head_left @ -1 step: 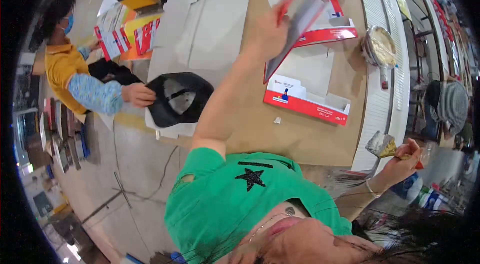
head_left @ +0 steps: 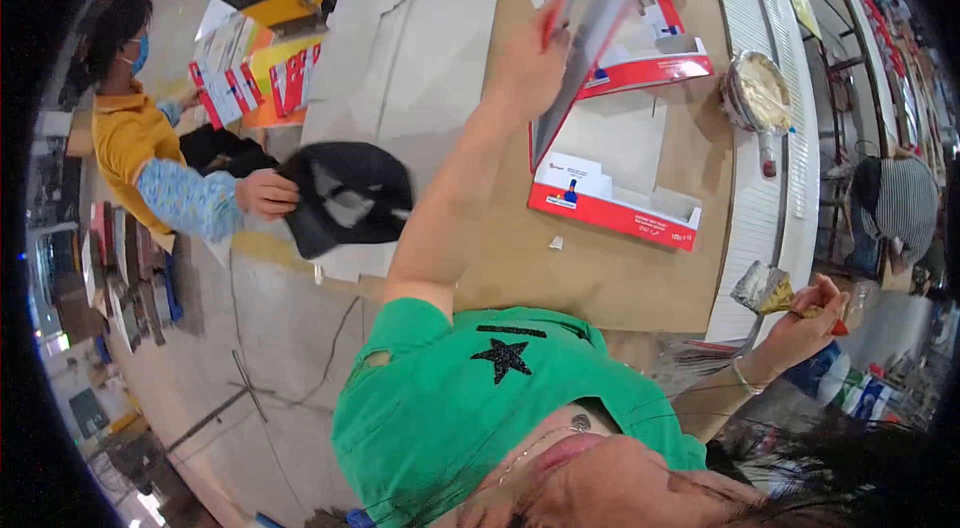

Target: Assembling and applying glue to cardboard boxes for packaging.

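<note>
My left hand (head_left: 525,68) is raised over the brown table (head_left: 600,278) and is shut on a flat grey card sheet (head_left: 590,38) with a red edge, held tilted. Under the sheet lies an open red-and-white carton tray (head_left: 610,213), and a second one (head_left: 650,68) lies farther back. My right hand (head_left: 805,318) is low at the right, off the table's edge, gripping a wide paintbrush (head_left: 760,288) with pale bristles. My green shirt with a black star (head_left: 505,358) fills the lower middle.
A round bowl of pale paste (head_left: 757,88) stands at the table's right side. At the left a co-worker in yellow (head_left: 130,148) holds a black cap (head_left: 345,198) beside stacked red-and-white flat cartons (head_left: 250,83). Another person in stripes (head_left: 900,208) stands far right.
</note>
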`<state>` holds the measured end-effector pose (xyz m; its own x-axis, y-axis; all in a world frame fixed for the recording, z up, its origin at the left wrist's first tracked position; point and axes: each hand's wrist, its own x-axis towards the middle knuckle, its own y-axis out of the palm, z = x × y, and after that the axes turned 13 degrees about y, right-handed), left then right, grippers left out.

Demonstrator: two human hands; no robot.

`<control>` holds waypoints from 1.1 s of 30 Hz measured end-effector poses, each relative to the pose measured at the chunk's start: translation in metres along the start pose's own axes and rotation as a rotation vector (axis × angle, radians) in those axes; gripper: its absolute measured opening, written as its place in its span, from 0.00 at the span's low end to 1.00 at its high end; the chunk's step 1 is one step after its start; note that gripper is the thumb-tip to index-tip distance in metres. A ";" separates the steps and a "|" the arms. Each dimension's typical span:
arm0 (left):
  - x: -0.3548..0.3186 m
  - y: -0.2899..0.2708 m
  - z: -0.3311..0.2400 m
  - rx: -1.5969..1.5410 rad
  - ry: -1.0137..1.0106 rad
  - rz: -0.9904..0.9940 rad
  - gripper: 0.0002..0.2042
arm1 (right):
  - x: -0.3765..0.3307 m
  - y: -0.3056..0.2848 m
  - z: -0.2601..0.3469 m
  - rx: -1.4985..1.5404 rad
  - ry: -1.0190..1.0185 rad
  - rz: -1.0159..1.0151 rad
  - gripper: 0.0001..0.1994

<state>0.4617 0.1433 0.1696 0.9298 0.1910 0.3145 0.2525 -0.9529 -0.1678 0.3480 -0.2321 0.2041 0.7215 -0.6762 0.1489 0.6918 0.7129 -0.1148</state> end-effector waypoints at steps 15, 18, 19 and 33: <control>-0.024 0.045 -0.020 -0.519 -0.039 -0.177 0.17 | -0.063 0.138 0.048 -0.592 -0.524 0.711 0.24; -0.026 0.051 -0.013 -0.506 -0.043 -0.176 0.18 | -0.067 0.168 0.045 -0.709 -0.664 0.734 0.28; -0.027 0.052 -0.012 -0.477 0.017 -0.177 0.18 | -0.064 0.175 0.042 -0.717 -0.693 0.698 0.27; -0.051 0.037 -0.009 -0.550 -0.072 -0.144 0.20 | -0.056 0.181 0.052 -0.776 -0.651 0.652 0.25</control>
<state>0.4212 0.0963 0.1559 0.9169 0.3255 0.2309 0.2196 -0.8946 0.3892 0.4307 -0.0556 0.2259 0.9467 0.1493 0.2853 0.1969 0.4330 -0.8797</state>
